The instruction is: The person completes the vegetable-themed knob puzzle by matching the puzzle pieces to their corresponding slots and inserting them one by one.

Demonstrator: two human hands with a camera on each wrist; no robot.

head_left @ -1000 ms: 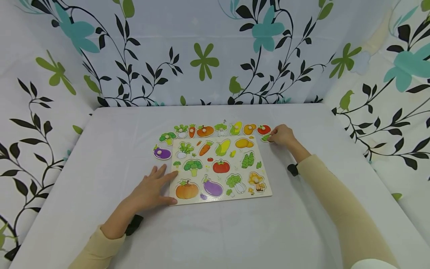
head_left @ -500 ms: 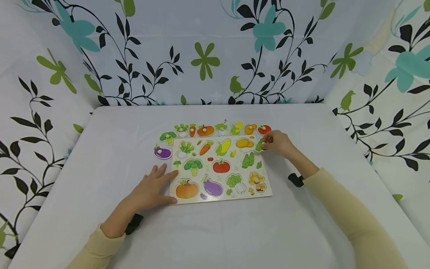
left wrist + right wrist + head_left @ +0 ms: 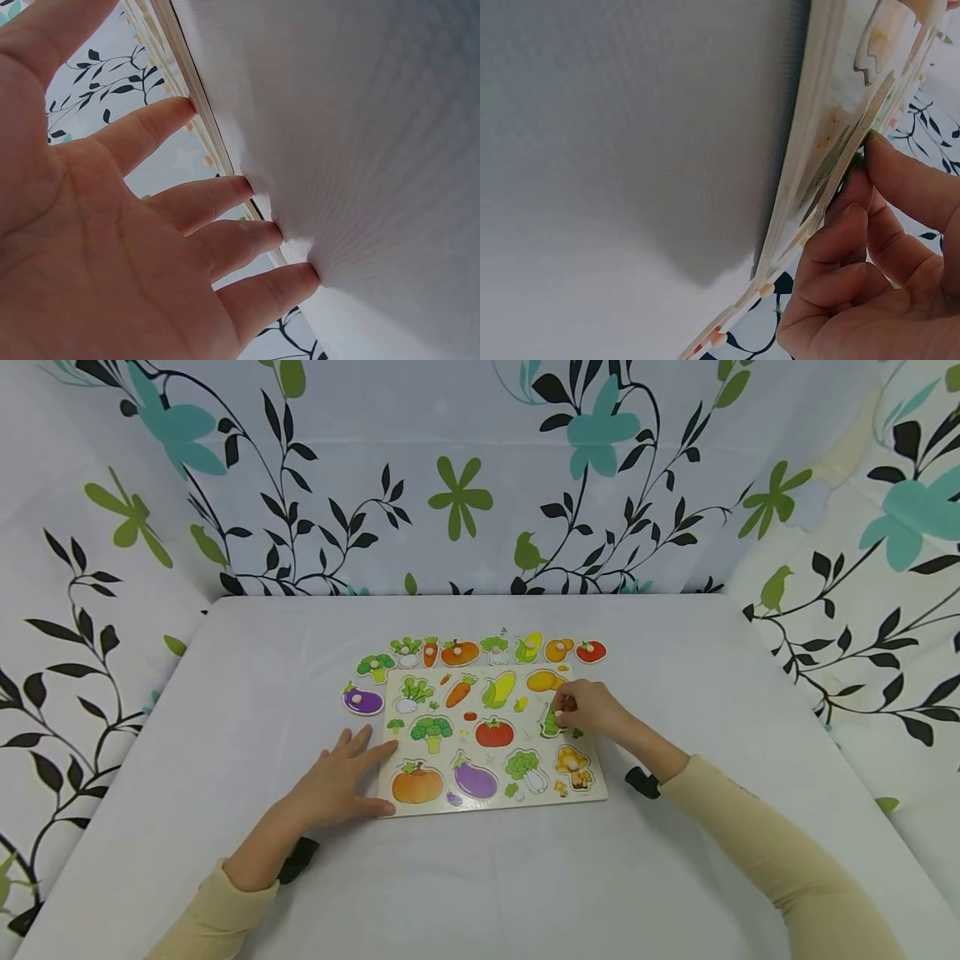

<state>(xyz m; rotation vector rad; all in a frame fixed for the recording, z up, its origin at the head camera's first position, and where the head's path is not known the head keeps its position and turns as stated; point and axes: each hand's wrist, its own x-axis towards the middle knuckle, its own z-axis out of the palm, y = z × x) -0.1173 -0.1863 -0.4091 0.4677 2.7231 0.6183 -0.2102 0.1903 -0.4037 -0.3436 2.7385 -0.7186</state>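
A wooden vegetable puzzle board lies on the white-covered table. My left hand is spread at its left side, with thumb and forefinger on the edge; the left wrist view shows straight fingers along the board's side. Over the board's right part, my right hand pinches a green asparagus puzzle piece, close above the printed asparagus place. In the right wrist view the piece appears edge-on, tilted above the board surface, held by thumb and forefinger; its knob is hidden by the fingers.
Behind the board runs a row of knobbed pieces, including a pumpkin, a corn and a tomato. An eggplant piece and a broccoli piece lie at the board's upper left. Patterned cloth hangs around the table.
My right hand has lifted the asparagus piece from beside the board's upper right corner and carried it left and nearer, over the board. The left hand has stayed put.
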